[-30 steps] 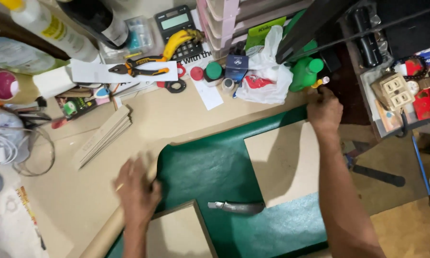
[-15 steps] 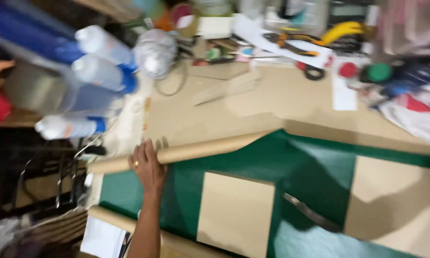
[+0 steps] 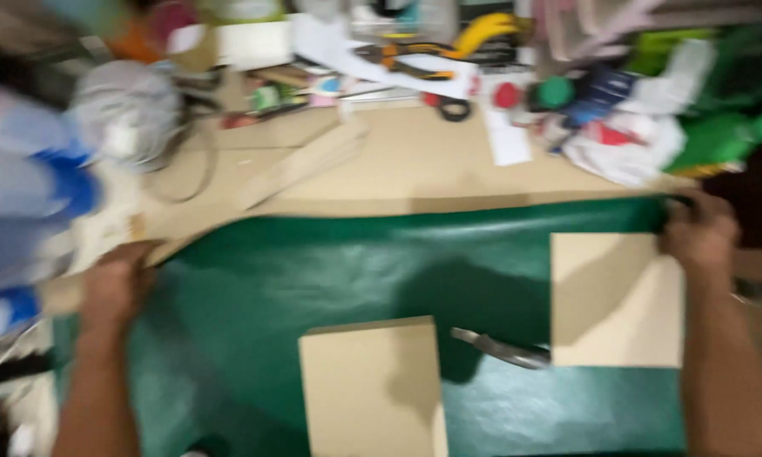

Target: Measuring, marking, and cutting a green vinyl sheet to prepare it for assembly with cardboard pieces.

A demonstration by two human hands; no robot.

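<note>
A wide green sheet point(image 3: 356, 279) lies spread across the tan worktop point(image 3: 415, 161), stretched between the two hands, which are set far apart at its upper corners. The left hand point(image 3: 114, 283) rests on the sheet's upper left edge, where the material meets a tan roll point(image 3: 68, 292); its fingers look curled over the edge, though the blur hides how firmly they close. The right hand point(image 3: 701, 233) is closed on the upper right corner of the sheet, fingers bent over it. Just below and left of the right hand a tan board point(image 3: 616, 300) lies on the sheet; a second tan board point(image 3: 371, 389) lies lower down, between the two forearms. A grey metal tool point(image 3: 501, 349) sits between the boards. Beyond the hands, clutter lines the far side: yellow-handled pliers point(image 3: 449, 42), a roll of black tape point(image 3: 455, 107), a white bag point(image 3: 626, 148), and blurred spray bottles point(image 3: 25, 195) above the left hand.
</note>
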